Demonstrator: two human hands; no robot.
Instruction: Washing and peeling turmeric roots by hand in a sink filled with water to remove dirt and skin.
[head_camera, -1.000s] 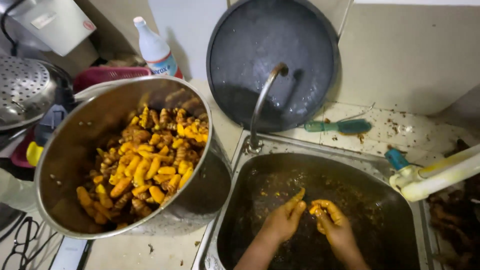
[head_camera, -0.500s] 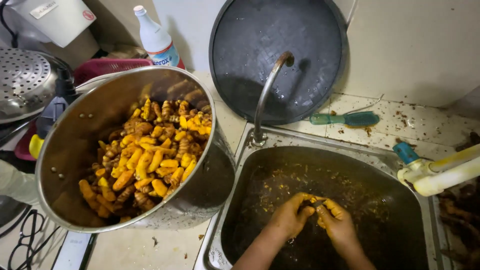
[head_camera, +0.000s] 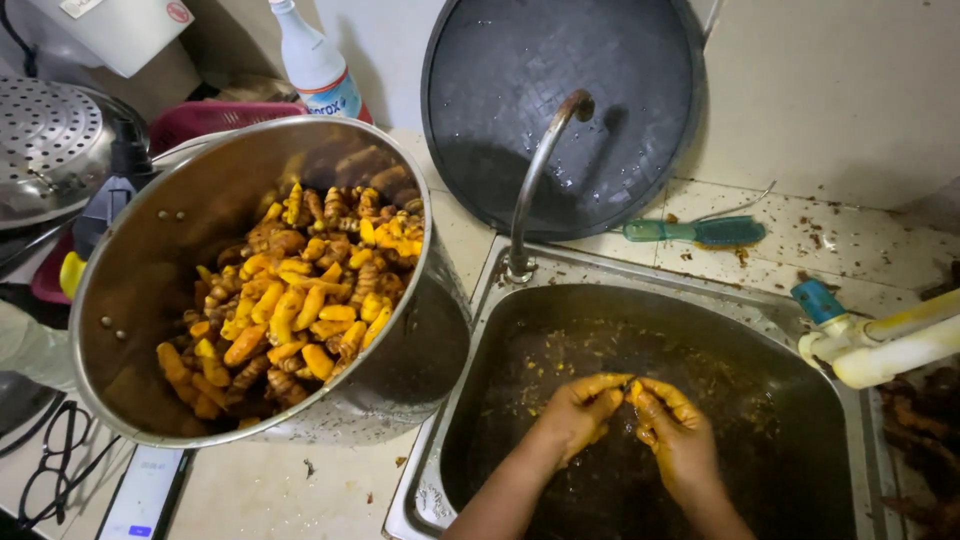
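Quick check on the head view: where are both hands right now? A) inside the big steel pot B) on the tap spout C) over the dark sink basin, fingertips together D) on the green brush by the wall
C: the left hand and right hand, both stained yellow, meet fingertip to fingertip over the dark metal sink basin, apart from the large steel pot of orange-yellow roots.

Brushed steel pot (head_camera: 130, 330) with dull sheen, knobbly matt orange roots (head_camera: 300, 300) inside, stained wet metal sink (head_camera: 500, 300), rusty steel tap (head_camera: 540, 170), matt dark round lid (head_camera: 560, 90), translucent green plastic brush (head_camera: 695, 231), glossy white plastic bottle (head_camera: 315, 65).
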